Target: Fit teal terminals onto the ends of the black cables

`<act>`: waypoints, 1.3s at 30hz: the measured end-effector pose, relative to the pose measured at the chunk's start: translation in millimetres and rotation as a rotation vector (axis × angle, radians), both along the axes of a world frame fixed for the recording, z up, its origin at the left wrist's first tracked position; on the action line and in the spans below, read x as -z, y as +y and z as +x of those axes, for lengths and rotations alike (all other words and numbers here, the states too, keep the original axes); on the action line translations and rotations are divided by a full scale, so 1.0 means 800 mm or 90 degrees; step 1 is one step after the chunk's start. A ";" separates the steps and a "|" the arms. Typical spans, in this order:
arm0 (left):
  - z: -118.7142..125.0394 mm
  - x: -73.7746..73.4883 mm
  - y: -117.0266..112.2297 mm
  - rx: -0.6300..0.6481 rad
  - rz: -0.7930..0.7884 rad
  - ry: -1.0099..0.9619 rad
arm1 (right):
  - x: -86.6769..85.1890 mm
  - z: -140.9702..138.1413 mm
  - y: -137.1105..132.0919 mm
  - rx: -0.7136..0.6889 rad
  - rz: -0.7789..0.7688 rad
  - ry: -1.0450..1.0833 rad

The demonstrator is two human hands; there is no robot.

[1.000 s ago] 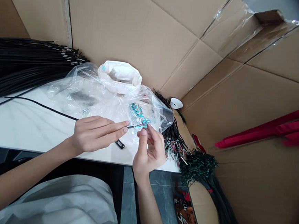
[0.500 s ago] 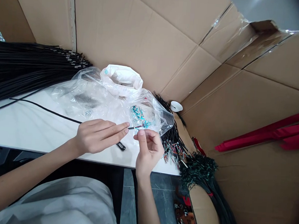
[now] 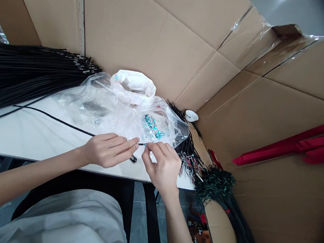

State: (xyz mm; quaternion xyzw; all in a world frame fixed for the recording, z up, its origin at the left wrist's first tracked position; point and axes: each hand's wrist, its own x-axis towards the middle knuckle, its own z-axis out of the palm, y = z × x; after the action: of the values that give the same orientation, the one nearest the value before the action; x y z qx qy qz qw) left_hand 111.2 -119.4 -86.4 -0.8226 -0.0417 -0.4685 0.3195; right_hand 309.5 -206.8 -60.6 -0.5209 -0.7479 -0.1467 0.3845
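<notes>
My left hand [image 3: 110, 150] is closed on a thin black cable [image 3: 58, 119], whose tail trails left over the white table. The cable's tip pokes out past my fingertips. Right at that tip, my right hand [image 3: 162, 164] pinches the end with thumb and forefinger, and its fingers hide most of what they grip. Behind both hands lies a clear plastic bag [image 3: 175, 128] with small turquoise and silver pieces [image 3: 152, 126] in it. A black tool end [image 3: 133, 159] shows on the table under my left hand.
A thick bundle of black cables [image 3: 28, 75] fills the left back. An opened white bag [image 3: 133, 87] stands by the cardboard wall [image 3: 146, 30]. To the right are cables with stripped coloured wires [image 3: 189, 163], a small white dish [image 3: 191, 116] and a dark green cable bundle [image 3: 215, 183].
My right hand has turned palm down and closed over the cable's end, covering the thin wires that showed there before. My left hand stays nearly in place, still holding the cable.
</notes>
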 end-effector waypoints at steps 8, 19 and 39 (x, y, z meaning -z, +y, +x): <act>0.005 0.004 -0.013 0.025 -0.035 -0.037 | 0.030 -0.022 -0.004 -0.151 -0.412 1.050; 0.008 0.028 -0.036 0.158 -0.262 -0.075 | 0.055 -0.006 -0.005 -0.448 -0.666 1.158; 0.002 0.025 -0.036 0.159 -0.263 -0.025 | 0.030 0.016 -0.007 -0.257 -0.659 0.854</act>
State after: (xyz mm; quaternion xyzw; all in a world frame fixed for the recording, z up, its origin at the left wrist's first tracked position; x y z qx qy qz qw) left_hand 112.5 -148.1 -106.1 -0.8599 -0.0412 -0.5020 0.0830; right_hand 322.2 -212.4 -84.9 -0.4642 -0.4141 0.6206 0.4774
